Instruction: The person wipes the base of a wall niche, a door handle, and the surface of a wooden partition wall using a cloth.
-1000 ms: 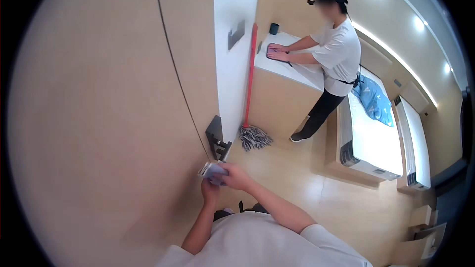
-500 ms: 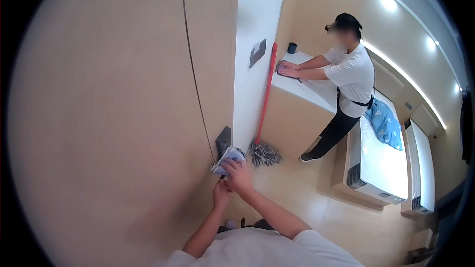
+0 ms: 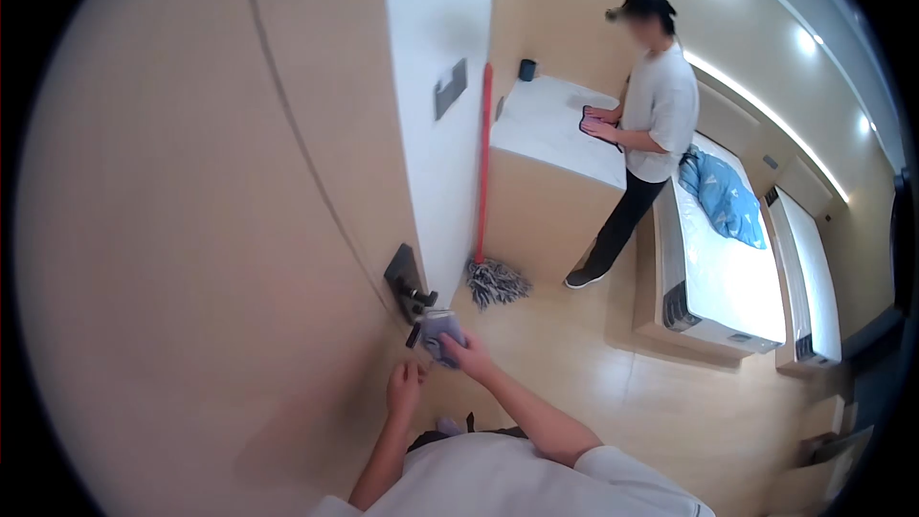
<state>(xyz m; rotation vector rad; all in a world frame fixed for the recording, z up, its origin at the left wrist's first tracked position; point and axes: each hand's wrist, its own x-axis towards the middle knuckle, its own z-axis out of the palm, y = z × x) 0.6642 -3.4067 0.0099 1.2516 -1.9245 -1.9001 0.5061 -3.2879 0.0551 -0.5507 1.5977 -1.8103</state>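
Note:
My right hand (image 3: 469,356) grips a folded grey-purple cloth (image 3: 441,333), held beside a dark door lock (image 3: 410,282). The lock plate has a black lever handle (image 3: 421,298), and a small black piece (image 3: 413,335) juts out below it. Just under that piece is my left hand (image 3: 405,386), close to the door (image 3: 239,258). Its fingers are curled together, and what lies between them, if anything, is hidden. The cloth covers part of the area next to the lock.
A red-handled mop (image 3: 485,172) leans by a white-topped counter (image 3: 546,124). Behind it, another person (image 3: 661,101) presses a pink cloth (image 3: 598,123) on the top. A dark cup (image 3: 527,69) stands there. Two beds lie to the right, one with a blue quilt (image 3: 725,196).
My right hand has drawn the cloth down off the lock, exposing the handle. My left hand has dropped slightly left. The other person's cloth has moved right across the counter. The view has shifted.

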